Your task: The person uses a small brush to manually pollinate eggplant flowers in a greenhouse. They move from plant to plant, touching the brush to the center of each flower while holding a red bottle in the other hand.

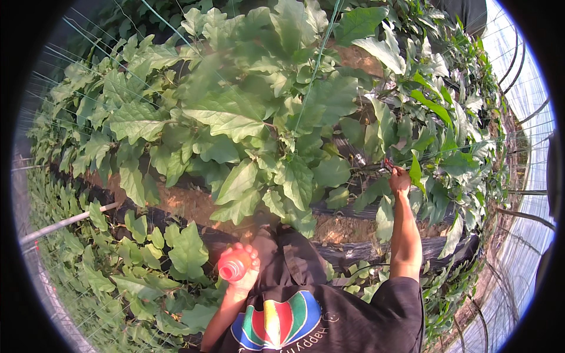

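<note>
My left hand (248, 276) is wrapped around a translucent red plastic bottle (234, 265), low in front of my body. Its round mouth is uncapped and faces up toward me. My right hand (400, 181) reaches out to the right among the eggplant plants (282, 145), its fingers closed. From the fingertips juts a small dark-red thing (388, 164), too small to tell whether it is a tool or a plant part. Broad lobed leaves and thin stems surround that hand. Foliage hides most of what lies beyond it.
Green strings (318, 57) run up through the leaves. Black plastic mulch (353, 253) borders a strip of bare soil (190, 203). A pale pole (68, 223) juts in from the left. Clear plastic sheeting (525, 234) with curved hoops stands at the right.
</note>
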The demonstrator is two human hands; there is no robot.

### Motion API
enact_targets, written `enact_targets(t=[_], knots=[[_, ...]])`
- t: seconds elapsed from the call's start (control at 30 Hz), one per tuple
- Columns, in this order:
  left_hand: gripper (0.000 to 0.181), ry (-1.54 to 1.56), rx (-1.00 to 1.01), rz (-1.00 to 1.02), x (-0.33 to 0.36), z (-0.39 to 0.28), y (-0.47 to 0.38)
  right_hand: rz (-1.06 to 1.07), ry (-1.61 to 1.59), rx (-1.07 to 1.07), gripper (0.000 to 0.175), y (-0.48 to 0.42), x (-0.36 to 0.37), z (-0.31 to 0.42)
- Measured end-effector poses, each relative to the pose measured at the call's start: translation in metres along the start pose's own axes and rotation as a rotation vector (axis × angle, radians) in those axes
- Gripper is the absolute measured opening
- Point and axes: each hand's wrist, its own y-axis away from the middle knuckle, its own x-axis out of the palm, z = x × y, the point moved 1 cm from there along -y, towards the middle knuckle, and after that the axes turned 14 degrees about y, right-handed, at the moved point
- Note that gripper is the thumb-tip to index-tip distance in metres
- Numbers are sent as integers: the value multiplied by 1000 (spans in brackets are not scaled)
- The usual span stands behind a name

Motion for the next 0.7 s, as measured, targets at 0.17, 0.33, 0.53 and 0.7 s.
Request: enact_targets(t=[0.17,0.33,0.53,0.7], knots=[[27,-3,-1,-3,-3,-6,2,-174,121,-87,29,24,-11,16],[28,-11,-61,2,-5,-16,-3,-162,5,1,30,33,-9,-2],[28,-34,-143,13,-3,-30,-7,-223,-243,-60,23,80,-36,13],[29,-44,-258,34,-4,-43,-17,-246,-595,-23,21,155,-49,34]])
